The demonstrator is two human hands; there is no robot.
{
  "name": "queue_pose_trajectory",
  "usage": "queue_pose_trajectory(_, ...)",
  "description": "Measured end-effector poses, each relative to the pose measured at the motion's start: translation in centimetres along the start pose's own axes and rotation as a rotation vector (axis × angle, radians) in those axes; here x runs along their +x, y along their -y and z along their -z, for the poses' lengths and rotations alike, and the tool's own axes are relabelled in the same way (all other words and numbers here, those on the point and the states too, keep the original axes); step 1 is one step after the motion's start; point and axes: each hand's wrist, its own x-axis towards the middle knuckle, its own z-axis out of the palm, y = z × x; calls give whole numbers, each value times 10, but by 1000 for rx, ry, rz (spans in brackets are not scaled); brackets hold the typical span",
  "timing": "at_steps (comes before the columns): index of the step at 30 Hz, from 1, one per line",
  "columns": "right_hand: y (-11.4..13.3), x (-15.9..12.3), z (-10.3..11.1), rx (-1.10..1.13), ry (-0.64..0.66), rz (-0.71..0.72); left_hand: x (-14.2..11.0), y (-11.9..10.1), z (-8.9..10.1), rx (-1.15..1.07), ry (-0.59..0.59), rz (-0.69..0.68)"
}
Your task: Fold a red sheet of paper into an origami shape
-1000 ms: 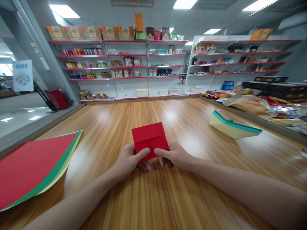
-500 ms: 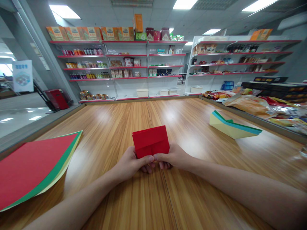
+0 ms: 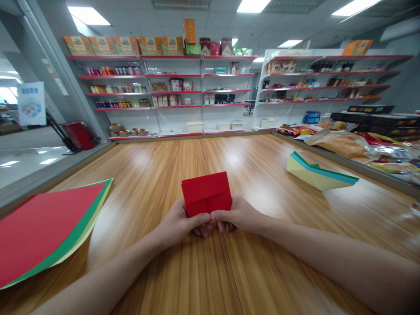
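A folded piece of red paper (image 3: pixel 207 192) is held up over the middle of the wooden table (image 3: pixel 170 271), tilted slightly. My left hand (image 3: pixel 187 222) pinches its lower left edge, thumb in front and fingers curled behind. On the lower right, my right hand (image 3: pixel 239 215) grips it the same way, and the two thumb tips nearly meet at the bottom edge. A crease runs across the paper's front, with a short vertical seam below it. The paper's back side is hidden.
At the left lies a stack of coloured sheets (image 3: pixel 49 227), red on top, green and yellow beneath. A folded paper boat (image 3: pixel 315 173) in yellow, blue and green sits to the right. Packaged snacks (image 3: pixel 344 144) line the right edge, with stocked shelves (image 3: pixel 170 92) behind.
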Motion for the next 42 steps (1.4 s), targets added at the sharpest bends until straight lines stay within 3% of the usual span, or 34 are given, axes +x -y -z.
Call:
queue_pose_trajectory(15,-1,1,-1,-11,3,-2,-1,-3,-1,-28,9,14)
queue_pose_trajectory(21,-2,-1,-4,-105,-26,73,-1,-1,1,-74,-21,33)
queue_pose_trajectory(24,1,-3,-4,-356,-155,231,1,1,3,-199,-206,7)
queue_pose_trajectory(27,5,-5,-1,-856,-376,372,5,3,7,-359,-486,-57)
queue_pose_trajectory(30,8,-7,-2,-1241,-477,410,9,4,10,-411,-640,-110)
queue_pose_trajectory(33,10,-9,-8,-1414,-461,425,11,5,9,-324,-684,-78)
queue_pose_trajectory(37,9,-9,-12,-1488,-447,415,10,0,13,-100,-530,128)
queue_pose_trajectory(40,6,-7,-8,-1491,-456,390,8,-4,27,304,-462,237)
queue_pose_trajectory(42,3,-6,-4,-1485,-478,372,7,-4,36,715,-545,147)
